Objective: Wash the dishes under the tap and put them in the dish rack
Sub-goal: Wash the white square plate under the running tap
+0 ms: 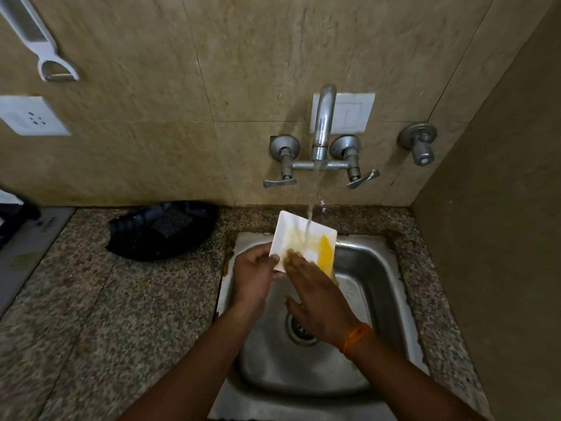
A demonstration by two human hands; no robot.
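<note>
Overhead, tap (322,123) water on left-hand-gripped (254,278) plate (299,235), above sink (376,268).

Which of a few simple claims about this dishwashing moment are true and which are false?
1. Water is running from the tap onto the square white plate. True.
2. The plate is spotless. False: yellow residue shows on it.
3. The left hand grips the plate's near corner. True.
4. The right hand holds a sponge. False: its bare fingers lie flat on the plate.
5. The black tray sits inside the sink. False: it rests on the granite counter, left of the sink.
</note>
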